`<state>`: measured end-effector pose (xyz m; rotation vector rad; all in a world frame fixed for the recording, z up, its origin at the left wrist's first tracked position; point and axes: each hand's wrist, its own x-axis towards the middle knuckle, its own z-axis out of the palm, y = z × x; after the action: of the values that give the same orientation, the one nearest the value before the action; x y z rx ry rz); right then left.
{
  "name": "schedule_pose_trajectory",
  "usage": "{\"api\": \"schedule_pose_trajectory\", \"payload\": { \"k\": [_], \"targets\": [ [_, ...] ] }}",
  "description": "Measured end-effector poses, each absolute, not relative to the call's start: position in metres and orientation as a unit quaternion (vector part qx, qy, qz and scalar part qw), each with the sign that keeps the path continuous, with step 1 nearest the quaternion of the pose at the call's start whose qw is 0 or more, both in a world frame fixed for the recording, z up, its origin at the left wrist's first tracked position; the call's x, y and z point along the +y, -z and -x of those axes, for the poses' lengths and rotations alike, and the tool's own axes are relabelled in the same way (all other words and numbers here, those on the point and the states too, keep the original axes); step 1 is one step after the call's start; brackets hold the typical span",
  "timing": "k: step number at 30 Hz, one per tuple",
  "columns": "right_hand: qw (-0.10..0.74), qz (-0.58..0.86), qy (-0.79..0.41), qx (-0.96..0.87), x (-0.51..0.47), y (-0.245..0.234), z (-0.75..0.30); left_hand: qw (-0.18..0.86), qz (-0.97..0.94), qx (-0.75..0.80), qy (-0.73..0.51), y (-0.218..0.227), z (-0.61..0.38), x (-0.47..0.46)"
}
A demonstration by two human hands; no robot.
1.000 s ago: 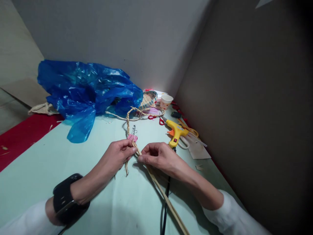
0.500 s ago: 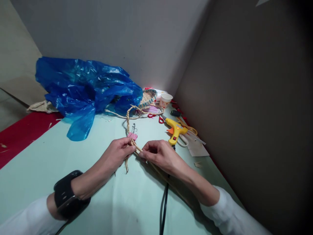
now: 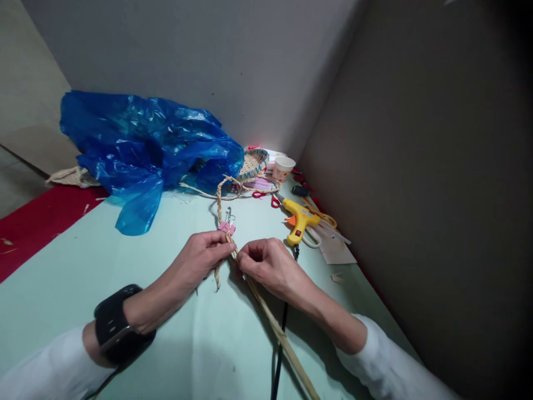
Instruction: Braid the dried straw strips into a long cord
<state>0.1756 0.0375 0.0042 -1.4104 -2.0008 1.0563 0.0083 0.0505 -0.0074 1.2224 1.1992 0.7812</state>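
Tan dried plant-fibre strands [image 3: 278, 328] run from the near table edge up to my hands. My left hand [image 3: 207, 251] pinches them just below a pink binder clip [image 3: 227, 226]. Close on its right, my right hand [image 3: 266, 264] has thumb and fingertips closed on the strands. Beyond the clip a braided fibre cord [image 3: 219, 205] extends away and curls over at the back. A short loose strand end [image 3: 217, 278] hangs beneath my left hand. The fingertips hide exactly where the strands cross.
A yellow glue gun [image 3: 300, 219] lies to the right, its black cable [image 3: 278, 361] running toward me. Scissors [image 3: 275, 201], a paper cup [image 3: 284, 166] and a woven basket [image 3: 255, 165] sit behind. A crumpled blue plastic bag [image 3: 154, 150] covers the back left. Walls close in behind and right.
The long strand has swung out from under my right forearm and now lies in plain view, slanting toward the near edge. Both hands stay near the clip, with the fingers slightly shifted.
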Motion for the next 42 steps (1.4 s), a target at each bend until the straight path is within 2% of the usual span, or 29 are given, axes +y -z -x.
{"api": "schedule_pose_trajectory", "payload": {
  "k": [9,17,23,27,33,42],
  "targets": [
    [0.236,0.510,-0.299,-0.771,0.037,-0.004,-0.174,0.569,-0.538,0.522,-0.338,0.008,-0.008,0.051],
    [0.226,0.497,-0.369,-0.752,0.043,-0.003,-0.179,0.562,-0.556,0.514,-0.332,0.008,-0.009,0.051],
    [0.249,0.506,-0.366,-0.740,0.042,-0.002,-0.180,0.553,-0.575,0.511,-0.321,0.007,-0.009,0.051],
    [0.236,0.505,-0.381,-0.738,0.043,-0.001,-0.180,0.578,-0.563,0.502,-0.310,0.006,-0.008,0.051],
    [0.271,0.524,-0.294,-0.752,0.043,-0.001,-0.176,0.566,-0.569,0.503,-0.322,0.009,-0.007,0.052],
    [0.309,0.531,-0.287,-0.735,0.035,0.000,-0.166,0.546,-0.580,0.502,-0.337,0.013,-0.008,0.053]
  ]
}}
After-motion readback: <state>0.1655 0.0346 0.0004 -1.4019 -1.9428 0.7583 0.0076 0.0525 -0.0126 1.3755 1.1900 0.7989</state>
